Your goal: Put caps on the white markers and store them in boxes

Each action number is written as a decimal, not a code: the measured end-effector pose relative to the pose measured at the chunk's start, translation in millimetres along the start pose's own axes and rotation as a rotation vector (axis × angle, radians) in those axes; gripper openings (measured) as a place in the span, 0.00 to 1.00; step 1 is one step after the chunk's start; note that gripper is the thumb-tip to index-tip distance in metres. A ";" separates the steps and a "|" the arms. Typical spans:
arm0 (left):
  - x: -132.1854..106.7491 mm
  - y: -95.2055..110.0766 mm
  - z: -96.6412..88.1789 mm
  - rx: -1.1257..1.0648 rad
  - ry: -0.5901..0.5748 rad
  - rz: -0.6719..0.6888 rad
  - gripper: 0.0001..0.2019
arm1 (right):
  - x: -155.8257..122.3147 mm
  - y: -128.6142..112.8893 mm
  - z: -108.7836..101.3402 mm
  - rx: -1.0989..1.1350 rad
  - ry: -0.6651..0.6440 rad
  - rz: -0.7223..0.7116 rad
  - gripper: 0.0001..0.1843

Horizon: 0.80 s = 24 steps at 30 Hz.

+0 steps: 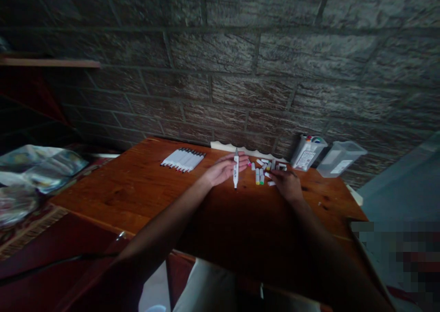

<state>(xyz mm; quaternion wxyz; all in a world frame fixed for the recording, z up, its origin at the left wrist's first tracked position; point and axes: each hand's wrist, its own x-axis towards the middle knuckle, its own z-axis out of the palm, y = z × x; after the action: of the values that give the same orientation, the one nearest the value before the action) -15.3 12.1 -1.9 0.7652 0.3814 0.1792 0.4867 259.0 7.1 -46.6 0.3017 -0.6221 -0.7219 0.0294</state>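
My left hand (223,170) holds a white marker (235,172) upright between thumb and fingers, palm turned up. The marker has no caps on, so a grey nib end points up and a dark tip points down. To the right, my right hand (288,183) is over a scatter of loose marker caps (257,176), its fingers pinched at a small white cap (267,175). The caps are pale, with yellow, green, pink and purple ends. Left of my hands, a row of uncapped white markers (183,159) lies side by side on the wooden table (137,188).
At the table's back right stand a clear plastic case (309,153) with markers in it and another clear case (341,159). A white scalloped strip (223,147) runs along the stone-block wall (233,87). Plastic bags (41,165) lie left of the table.
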 end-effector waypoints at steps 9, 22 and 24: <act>-0.5 -5.3 0.1 -0.022 -0.077 -0.041 0.26 | -0.4 0.2 0.6 0.041 0.031 0.014 0.14; -2.8 -8.6 -3.2 -0.012 -0.145 -0.095 0.27 | -7.8 -8.1 -7.0 0.215 0.126 0.039 0.16; -3.4 -8.5 -3.3 0.002 -0.137 -0.090 0.26 | -8.8 -9.0 -8.7 0.250 0.134 0.059 0.18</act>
<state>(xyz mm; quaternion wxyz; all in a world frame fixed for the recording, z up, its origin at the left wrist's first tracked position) -13.8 8.4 -10.8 0.7965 0.4061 0.1437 0.4243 255.6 -5.8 -39.3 0.4233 -0.6014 -0.6721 0.0862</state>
